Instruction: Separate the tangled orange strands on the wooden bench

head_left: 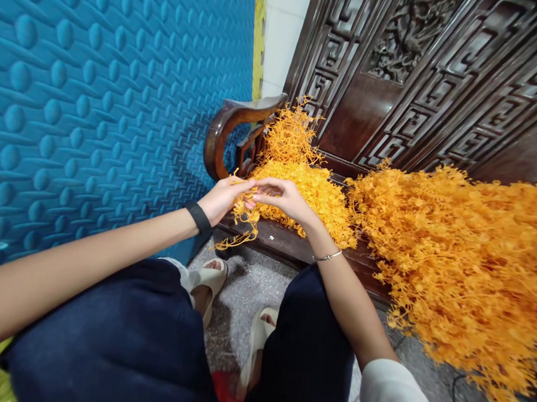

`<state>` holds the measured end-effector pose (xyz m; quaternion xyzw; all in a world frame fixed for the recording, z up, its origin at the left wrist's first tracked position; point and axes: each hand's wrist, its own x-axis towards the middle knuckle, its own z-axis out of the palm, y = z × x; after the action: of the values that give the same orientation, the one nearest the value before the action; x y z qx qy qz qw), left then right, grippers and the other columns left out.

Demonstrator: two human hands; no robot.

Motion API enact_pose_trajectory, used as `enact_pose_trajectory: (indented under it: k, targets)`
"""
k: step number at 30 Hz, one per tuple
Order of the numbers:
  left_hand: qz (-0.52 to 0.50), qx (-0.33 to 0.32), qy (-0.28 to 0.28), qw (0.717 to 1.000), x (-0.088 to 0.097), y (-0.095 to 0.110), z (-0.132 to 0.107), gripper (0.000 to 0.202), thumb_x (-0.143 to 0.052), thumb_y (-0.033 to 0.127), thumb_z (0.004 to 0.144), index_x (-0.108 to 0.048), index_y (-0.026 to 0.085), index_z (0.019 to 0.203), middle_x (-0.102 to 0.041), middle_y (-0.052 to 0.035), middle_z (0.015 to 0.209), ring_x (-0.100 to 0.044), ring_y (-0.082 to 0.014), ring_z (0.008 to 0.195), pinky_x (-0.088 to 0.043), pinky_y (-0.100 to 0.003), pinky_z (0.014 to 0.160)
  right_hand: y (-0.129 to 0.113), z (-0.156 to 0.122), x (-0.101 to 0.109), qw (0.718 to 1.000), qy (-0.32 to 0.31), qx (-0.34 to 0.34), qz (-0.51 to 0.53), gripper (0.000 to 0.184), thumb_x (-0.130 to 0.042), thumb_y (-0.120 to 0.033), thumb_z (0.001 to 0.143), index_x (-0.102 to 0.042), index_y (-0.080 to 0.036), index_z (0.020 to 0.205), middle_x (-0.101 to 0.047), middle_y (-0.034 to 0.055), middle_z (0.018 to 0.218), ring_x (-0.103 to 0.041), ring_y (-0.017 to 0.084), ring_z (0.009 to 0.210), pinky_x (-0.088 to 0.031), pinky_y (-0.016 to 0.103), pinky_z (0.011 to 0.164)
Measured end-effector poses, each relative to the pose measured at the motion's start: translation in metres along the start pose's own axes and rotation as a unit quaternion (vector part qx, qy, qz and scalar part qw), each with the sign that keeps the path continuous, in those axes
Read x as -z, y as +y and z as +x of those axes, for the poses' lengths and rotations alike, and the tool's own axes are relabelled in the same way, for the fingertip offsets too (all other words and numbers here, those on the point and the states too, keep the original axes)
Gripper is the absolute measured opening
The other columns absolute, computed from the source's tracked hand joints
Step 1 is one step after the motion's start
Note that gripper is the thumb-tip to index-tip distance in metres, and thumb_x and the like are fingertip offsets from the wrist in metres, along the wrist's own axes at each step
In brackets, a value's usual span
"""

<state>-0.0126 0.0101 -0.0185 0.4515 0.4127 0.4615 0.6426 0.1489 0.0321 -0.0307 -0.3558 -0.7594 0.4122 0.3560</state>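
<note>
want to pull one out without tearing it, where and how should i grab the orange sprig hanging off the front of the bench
Probably best by its upper stem, where the orange sprig leaves the small pile beside the left hand and right hand. Come from the front, bench-edge side: the sprig droops freely over the wooden bench there, while its thin branching tips look tangle-prone and fragile.

Bright, even, diffuse light; shadows soft, faint under dark carved wooden bench (390,111). No glare. Strong wide-angle bending at edges: blue embossed wall panel (98,96) curves. Centre sharp; near dark trouser knees (121,337) slightly soft.
</note>
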Motion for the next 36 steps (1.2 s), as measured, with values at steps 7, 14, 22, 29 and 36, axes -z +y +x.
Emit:
enact_pose_trajectory:
  k: [7,14,22,29,36]
  targets:
    - [-0.026,0.02,0.026,0.999,0.001,-0.005,0.005,0.018,-0.053,0.02,0.085,-0.059,0.009,0.072,-0.062,-0.0016,0.06,-0.057,-0.0094,0.048,-0.047,-0.024,0.056,0.002,-0.005,0.004,1.0,0.0,0.006,-0.03,0.02,-0.071,-0.028,0.068,-0.065,-0.015,0.082,-0.058,-0.0005,0.073,-0.053,0.011,0.071,-0.041,0.028,0.07]
    - [0.052,0.03,-0.064,0.996,0.001,-0.004,0.005,0.02,-0.063,0.031,0.078,-0.061,0.012,0.075,-0.059,-0.0002,0.059,-0.053,-0.0089,0.045,-0.039,-0.022,0.046,0.003,-0.008,0.006,0.994,0.051,-0.016,0.09,0.024,-0.074,-0.028,0.062,-0.054,-0.017,0.07,-0.059,-0.0007,0.075,-0.055,0.011,0.072,-0.043,0.029,0.074]
    - [0.149,0.003,-0.059,0.987,-0.01,0.001,0.005,0.019,-0.055,0.022,0.082,-0.061,0.01,0.069,-0.06,-0.0017,0.055,-0.042,-0.0044,0.039,-0.026,-0.019,0.041,0.009,-0.003,0.007,0.966,0.214,-0.051,0.135,0.024,-0.072,-0.021,0.056,-0.049,-0.018,0.064,-0.053,-0.0038,0.063,-0.049,0.008,0.061,-0.042,0.027,0.065]
    - [0.124,-0.026,0.056,0.99,-0.025,0.007,-0.001,0.024,-0.053,0.011,0.078,-0.054,0.012,0.054,-0.047,0.0026,0.042,-0.038,-0.0042,0.035,-0.022,-0.019,0.037,0.021,0.01,0.03,0.92,0.387,-0.045,-0.042,0.019,-0.056,-0.01,0.065,-0.041,-0.02,0.06,-0.048,-0.0015,0.064,-0.049,0.012,0.067,-0.042,0.03,0.07]
    - [0.111,-0.047,0.015,0.993,-0.009,0.003,-0.006,0.016,-0.055,0.02,0.08,-0.057,0.013,0.065,-0.058,-0.0003,0.055,-0.047,-0.0066,0.04,-0.031,-0.019,0.038,0.058,0.01,0.085,0.908,0.409,-0.053,-0.073,0.014,-0.061,-0.013,0.066,-0.049,-0.019,0.071,-0.057,0.0027,0.075,-0.053,0.013,0.07,-0.044,0.03,0.072]
